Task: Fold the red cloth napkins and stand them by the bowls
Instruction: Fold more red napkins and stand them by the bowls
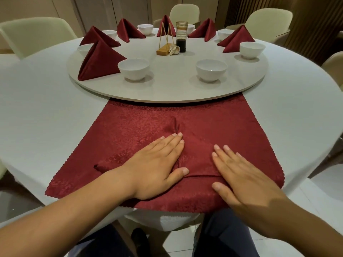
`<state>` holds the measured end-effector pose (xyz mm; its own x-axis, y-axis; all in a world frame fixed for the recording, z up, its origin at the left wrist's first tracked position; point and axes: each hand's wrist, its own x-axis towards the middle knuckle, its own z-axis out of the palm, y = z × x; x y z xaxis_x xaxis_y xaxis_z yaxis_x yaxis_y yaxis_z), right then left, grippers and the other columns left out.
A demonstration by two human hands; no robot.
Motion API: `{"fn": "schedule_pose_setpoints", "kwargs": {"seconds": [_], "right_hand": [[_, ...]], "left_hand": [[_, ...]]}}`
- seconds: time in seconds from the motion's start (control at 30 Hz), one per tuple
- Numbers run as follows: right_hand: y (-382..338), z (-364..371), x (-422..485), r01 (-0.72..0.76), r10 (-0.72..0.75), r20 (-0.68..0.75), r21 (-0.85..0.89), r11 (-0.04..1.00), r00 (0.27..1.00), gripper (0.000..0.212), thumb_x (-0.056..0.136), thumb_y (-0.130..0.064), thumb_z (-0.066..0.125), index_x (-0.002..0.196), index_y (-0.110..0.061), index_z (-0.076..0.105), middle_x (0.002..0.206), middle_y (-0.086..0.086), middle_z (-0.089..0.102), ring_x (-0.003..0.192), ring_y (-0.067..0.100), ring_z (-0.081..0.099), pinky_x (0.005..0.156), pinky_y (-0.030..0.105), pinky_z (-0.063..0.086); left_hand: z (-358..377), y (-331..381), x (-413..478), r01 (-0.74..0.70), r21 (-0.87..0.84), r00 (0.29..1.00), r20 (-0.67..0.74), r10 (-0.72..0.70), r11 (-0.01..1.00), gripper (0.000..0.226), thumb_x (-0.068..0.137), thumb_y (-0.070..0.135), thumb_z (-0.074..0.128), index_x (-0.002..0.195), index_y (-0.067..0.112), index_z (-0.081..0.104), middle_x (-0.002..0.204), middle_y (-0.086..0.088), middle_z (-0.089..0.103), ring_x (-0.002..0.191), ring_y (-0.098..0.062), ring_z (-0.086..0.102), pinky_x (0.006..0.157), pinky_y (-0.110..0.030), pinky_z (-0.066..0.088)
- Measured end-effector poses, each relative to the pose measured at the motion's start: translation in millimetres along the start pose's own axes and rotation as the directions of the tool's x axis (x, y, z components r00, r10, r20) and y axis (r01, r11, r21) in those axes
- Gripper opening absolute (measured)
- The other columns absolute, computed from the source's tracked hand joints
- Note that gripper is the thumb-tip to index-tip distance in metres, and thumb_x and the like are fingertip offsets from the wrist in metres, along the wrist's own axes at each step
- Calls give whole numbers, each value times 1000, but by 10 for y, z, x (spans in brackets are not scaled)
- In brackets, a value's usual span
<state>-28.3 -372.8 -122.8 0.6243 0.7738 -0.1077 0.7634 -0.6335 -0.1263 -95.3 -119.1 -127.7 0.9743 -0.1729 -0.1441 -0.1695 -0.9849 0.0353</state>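
Observation:
A red cloth napkin (213, 123) lies spread flat on the white table's near edge, its far edge tucked under the round turntable (167, 89). My left hand (157, 164) presses flat on its middle, fingers straight. My right hand (239, 173) lies flat beside it, also pressing the cloth. A raised wrinkle (175, 125) runs away from my left fingertips, and a small fold sits between the hands. Several folded red napkins, such as the nearest (98, 62), stand by white bowls on the turntable. Two near bowls (133, 68) (211, 69) have no napkin next to them.
At the turntable's centre stand a wooden stand with gold rods (165, 47), a dark glass jar (181, 37) and a small pale object. Cream chairs (35, 34) (267, 21) ring the white-clothed table (37, 101). My legs show below the table edge.

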Motion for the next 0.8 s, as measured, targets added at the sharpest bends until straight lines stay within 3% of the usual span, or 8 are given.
{"fn": "schedule_pose_setpoints", "kwargs": {"seconds": [0.17,0.27,0.37,0.43,0.53,0.6,0.7,0.8], "right_hand": [[96,-88,-111,-23,22,87,5,1000,996,88,73,-79,-26,151,-37,-26,155,-23,-36,138,-9,-37,121,23,-15],[25,-144,-63,-32,33,51,-17,999,998,89,76,-80,-19,155,-38,-15,160,-19,-28,140,-6,-36,122,27,-14],[-156,-182,52,9,-16,-159,-49,999,987,80,90,-71,11,153,-29,37,167,-6,13,154,12,0,123,33,10],[-259,-137,147,107,-96,-354,12,994,930,52,94,-54,40,130,-24,63,147,-1,48,139,21,38,111,41,41],[-366,-39,313,290,-208,-417,143,946,885,30,95,-38,57,120,-23,65,119,-9,55,111,13,49,93,33,49],[-383,-2,393,345,-252,-406,174,922,879,25,97,-37,57,118,-25,65,109,-13,56,102,10,51,88,31,49],[-368,-4,444,365,-281,-389,161,917,877,27,95,-42,56,118,-30,66,106,-16,57,98,9,53,83,31,51],[-382,-1,440,370,-308,-387,95,924,869,27,95,-45,55,114,-34,70,103,-18,57,94,7,53,75,30,52]], "left_hand": [[-5,3,-22,8,9,999,-49,-7,1000,82,96,68,0,162,20,-9,167,4,-21,153,-10,-21,125,-33,-10],[-10,12,-41,24,45,996,-83,-20,999,77,98,69,4,162,26,-7,168,5,-17,153,-17,-5,124,-40,1],[-25,24,-61,9,-72,985,-171,-22,997,76,100,68,23,160,33,-10,167,1,-6,149,-19,7,123,-41,13],[-30,30,-93,-29,-152,964,-265,-12,988,73,99,67,35,155,24,17,152,-3,21,137,-19,28,118,-38,28],[-31,31,-126,-87,-79,931,-360,53,993,48,100,58,45,124,17,48,117,2,46,106,-16,47,106,-36,40],[-31,22,-167,-106,-46,919,-385,81,993,36,101,51,47,114,18,55,109,4,53,103,-16,53,115,-36,33],[25,43,-301,-88,-58,925,-376,60,994,39,102,46,43,126,20,61,130,3,60,123,-15,55,122,-35,27],[140,75,-458,-40,-55,952,-304,22,998,52,105,43,32,150,21,47,160,2,39,150,-11,29,125,-30,15]]}}
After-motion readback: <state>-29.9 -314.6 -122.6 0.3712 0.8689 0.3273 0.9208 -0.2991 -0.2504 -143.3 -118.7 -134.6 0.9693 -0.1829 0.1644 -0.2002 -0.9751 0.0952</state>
